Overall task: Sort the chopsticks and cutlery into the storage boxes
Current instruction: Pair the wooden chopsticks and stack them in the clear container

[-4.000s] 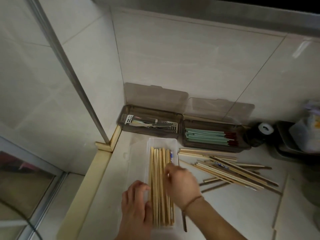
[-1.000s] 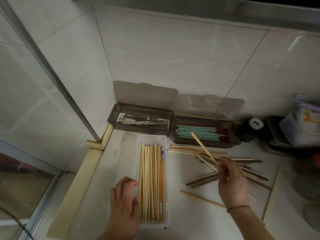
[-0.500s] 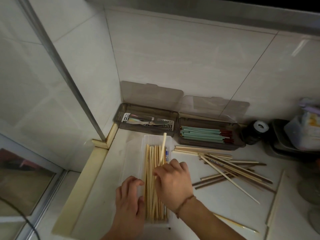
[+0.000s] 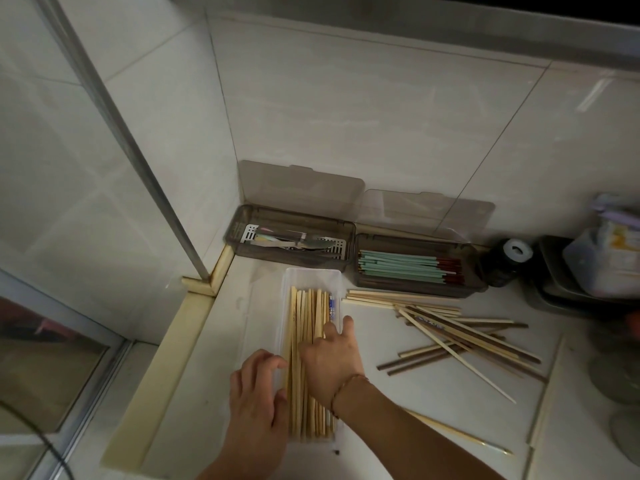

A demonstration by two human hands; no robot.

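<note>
A clear plastic box (image 4: 311,273) lies lengthwise on the counter, filled with pale wooden chopsticks (image 4: 304,313). My right hand (image 4: 330,358) lies flat on these chopsticks, fingers spread over the box's right side. My left hand (image 4: 258,393) rests against the box's left wall, fingers bent at the rim. Loose wooden and dark chopsticks (image 4: 450,330) lie scattered to the right. Against the wall, one smoky box (image 4: 239,230) holds metal cutlery (image 4: 298,242) and another (image 4: 481,271) holds green chopsticks (image 4: 398,268) with red ends.
Both smoky boxes have lids open against the tiled wall. A dark jar (image 4: 507,261) and a dark tray with a packet (image 4: 602,258) stand at the right. One chopstick (image 4: 460,434) lies alone near the front. The counter's left edge (image 4: 152,379) drops off.
My right hand has laid the chopstick it carried down into the clear box and now lies flat on the bundle. My left hand stays at the box's left wall.
</note>
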